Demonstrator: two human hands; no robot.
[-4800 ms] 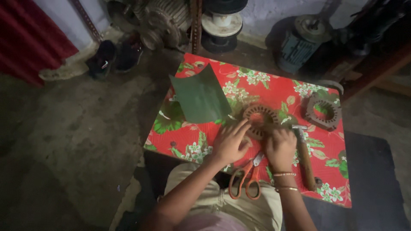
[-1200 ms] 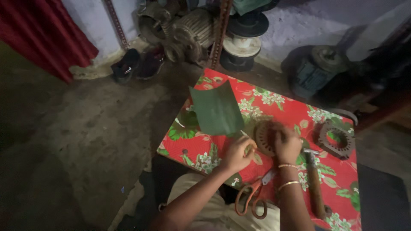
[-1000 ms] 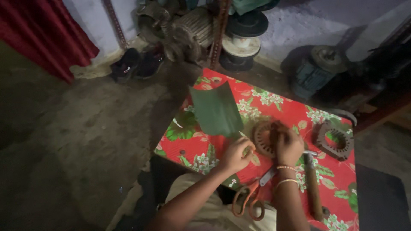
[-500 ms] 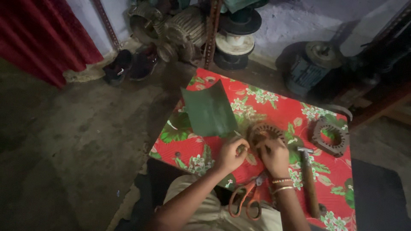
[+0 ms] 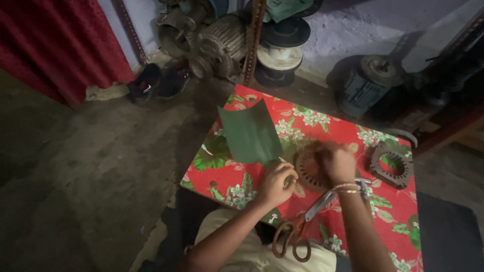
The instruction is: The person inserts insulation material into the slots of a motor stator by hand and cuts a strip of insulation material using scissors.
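My left hand (image 5: 275, 184) pinches a thin pale strip at the lower edge of a curled dark green sheet (image 5: 249, 132) that stands up from the red flowered table (image 5: 222, 176). Just to the right, my right hand (image 5: 337, 161), bangles on its wrist, rests on top of a round toothed metal ring (image 5: 306, 170) and covers its right half. What the right fingers hold is hidden. Orange-handled scissors (image 5: 295, 235) lie near the table's front edge, under my right forearm.
A second metal ring (image 5: 391, 165) lies at the right of the table. Electric motors (image 5: 212, 43), wire spools (image 5: 281, 50) and another motor (image 5: 368, 83) stand on the floor by the back wall. Shoes (image 5: 156, 83) sit near a red curtain (image 5: 60, 45).
The view has swung slightly and both hands stay at the ring and green sheet. Compared with several seconds ago, my hands sit a little further up the table, away from the scissors.
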